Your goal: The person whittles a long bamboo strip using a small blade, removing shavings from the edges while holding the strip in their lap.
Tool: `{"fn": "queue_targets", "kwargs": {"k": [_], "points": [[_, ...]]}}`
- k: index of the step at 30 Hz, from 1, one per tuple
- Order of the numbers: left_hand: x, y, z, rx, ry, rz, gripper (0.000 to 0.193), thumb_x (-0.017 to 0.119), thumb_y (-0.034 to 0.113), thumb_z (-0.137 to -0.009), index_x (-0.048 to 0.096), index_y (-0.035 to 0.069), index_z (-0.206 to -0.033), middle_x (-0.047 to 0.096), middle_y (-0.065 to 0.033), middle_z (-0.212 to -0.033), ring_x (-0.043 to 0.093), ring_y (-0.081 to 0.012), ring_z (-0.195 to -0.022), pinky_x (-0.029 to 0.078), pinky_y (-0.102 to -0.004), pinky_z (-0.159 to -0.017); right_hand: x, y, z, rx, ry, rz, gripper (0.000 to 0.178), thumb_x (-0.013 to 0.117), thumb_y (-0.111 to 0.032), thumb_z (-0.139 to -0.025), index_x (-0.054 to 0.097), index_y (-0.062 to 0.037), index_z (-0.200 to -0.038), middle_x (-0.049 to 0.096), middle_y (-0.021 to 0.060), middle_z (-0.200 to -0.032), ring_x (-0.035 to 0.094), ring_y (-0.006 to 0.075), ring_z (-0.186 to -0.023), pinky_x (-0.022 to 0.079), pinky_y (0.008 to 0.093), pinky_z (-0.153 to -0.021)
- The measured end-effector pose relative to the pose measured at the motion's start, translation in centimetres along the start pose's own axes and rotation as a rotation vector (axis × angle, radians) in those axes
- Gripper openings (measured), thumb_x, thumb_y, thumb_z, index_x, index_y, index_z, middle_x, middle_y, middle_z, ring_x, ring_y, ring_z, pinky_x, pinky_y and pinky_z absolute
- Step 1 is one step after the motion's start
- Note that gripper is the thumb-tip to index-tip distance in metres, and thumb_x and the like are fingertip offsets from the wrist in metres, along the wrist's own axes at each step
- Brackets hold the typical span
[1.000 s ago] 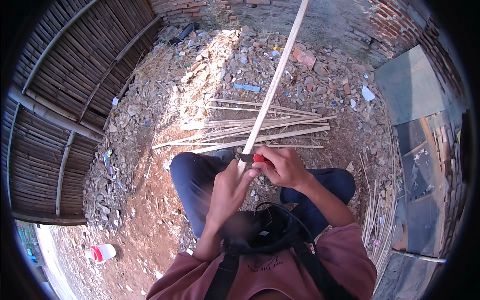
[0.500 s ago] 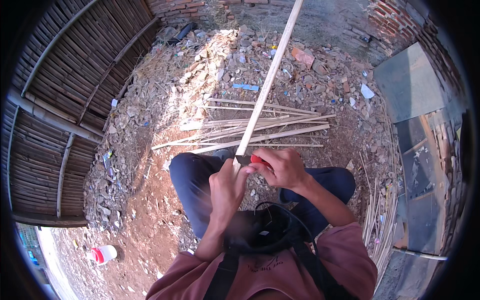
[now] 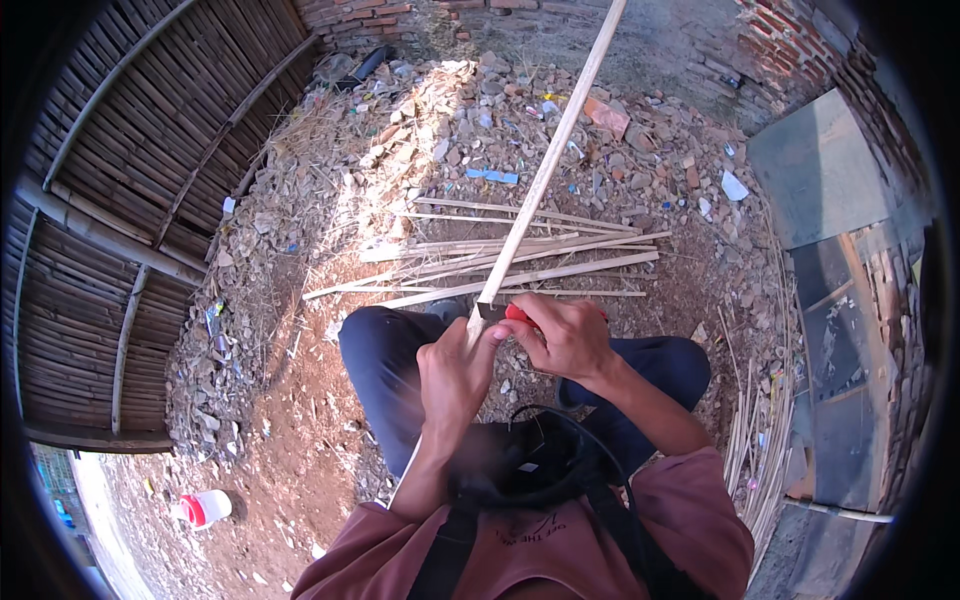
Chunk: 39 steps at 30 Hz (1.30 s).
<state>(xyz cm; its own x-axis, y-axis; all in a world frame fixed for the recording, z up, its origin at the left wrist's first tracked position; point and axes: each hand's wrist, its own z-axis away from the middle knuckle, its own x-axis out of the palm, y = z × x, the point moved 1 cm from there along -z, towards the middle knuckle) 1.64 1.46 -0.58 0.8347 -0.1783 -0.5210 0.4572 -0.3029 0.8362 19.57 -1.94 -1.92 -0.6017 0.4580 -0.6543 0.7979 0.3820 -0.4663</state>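
Note:
A long pale bamboo strip (image 3: 545, 165) slants from between my knees up past the top of the picture. My left hand (image 3: 450, 385) is closed around its lower part, and more of the strip shows beside my left forearm. In my right hand (image 3: 568, 338) is a knife (image 3: 515, 313) with a red handle and a short dark blade. The blade lies across the strip just above my left thumb. My two thumbs are close together there, seemingly touching. Beyond my feet, several similar bamboo strips (image 3: 590, 264) lie loosely crossed on the ground.
Rubble (image 3: 470, 120) covers the ground ahead, up to a brick wall (image 3: 510, 22). A bamboo slat wall (image 3: 110, 120) stands left; grey panels (image 3: 820, 170) lean right. Thin strips (image 3: 750, 430) lie by my right side. A red-and-white plastic container (image 3: 207, 509) rests at lower left.
The far end of the held strip has swung a little to the right. Its near end now shows beside my left forearm. The blade remains against the strip; both hands have barely moved.

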Motion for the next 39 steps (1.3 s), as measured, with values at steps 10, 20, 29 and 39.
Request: {"fn": "queue_targets", "kwargs": {"k": [10, 20, 29, 39], "points": [[0.2, -0.4, 0.1, -0.028, 0.031, -0.079, 0.053, 0.08, 0.043, -0.097, 0.057, -0.002, -0.079, 0.059, -0.0206, -0.06, 0.061, -0.0436, -0.056, 0.048, -0.0438, -0.054, -0.2, 0.1, -0.3, -0.008, 0.0, 0.059, 0.026, 0.07, -0.037, -0.103, 0.065, -0.0123, -0.097, 0.071, 0.0034, -0.077, 0.071, 0.0249, -0.06, 0.052, 0.0382, -0.05], [0.5, -1.3, 0.5, 0.027, 0.013, -0.08, 0.047, 0.076, 0.04, -0.099, 0.055, 0.0, -0.086, 0.062, -0.0235, -0.064, 0.065, -0.0486, -0.065, 0.048, -0.0512, -0.055, 0.1, 0.6, -0.7, 0.001, -0.038, 0.079, 0.025, 0.069, -0.036, -0.104, 0.065, -0.0113, -0.098, 0.072, 0.0032, -0.077, 0.071, 0.0254, -0.059, 0.052, 0.039, -0.05], [1.1, -2.5, 3.6, 0.005, -0.141, -0.189, 0.046, 0.069, 0.041, -0.104, 0.054, 0.001, -0.088, 0.062, -0.0243, -0.064, 0.065, -0.0495, -0.066, 0.046, -0.0553, -0.056, -4.0, 6.6, -3.3, 0.344, 0.133, 0.145, 0.026, 0.065, -0.034, -0.106, 0.068, -0.0078, -0.106, 0.075, 0.0123, -0.08, 0.072, 0.0347, -0.067, 0.052, 0.0453, -0.059], [-1.3, -2.9, 1.3, -0.028, -0.123, -0.011, 0.04, 0.057, 0.033, -0.112, 0.058, 0.0, -0.09, 0.06, -0.0207, -0.063, 0.064, -0.0431, -0.06, 0.047, -0.0498, -0.057, -3.8, 5.8, -2.8, 0.183, 0.176, -0.043, 0.031, 0.068, -0.019, -0.103, 0.064, -0.0019, -0.129, 0.072, 0.0197, -0.105, 0.072, 0.0352, -0.088, 0.055, 0.041, -0.08]]}}
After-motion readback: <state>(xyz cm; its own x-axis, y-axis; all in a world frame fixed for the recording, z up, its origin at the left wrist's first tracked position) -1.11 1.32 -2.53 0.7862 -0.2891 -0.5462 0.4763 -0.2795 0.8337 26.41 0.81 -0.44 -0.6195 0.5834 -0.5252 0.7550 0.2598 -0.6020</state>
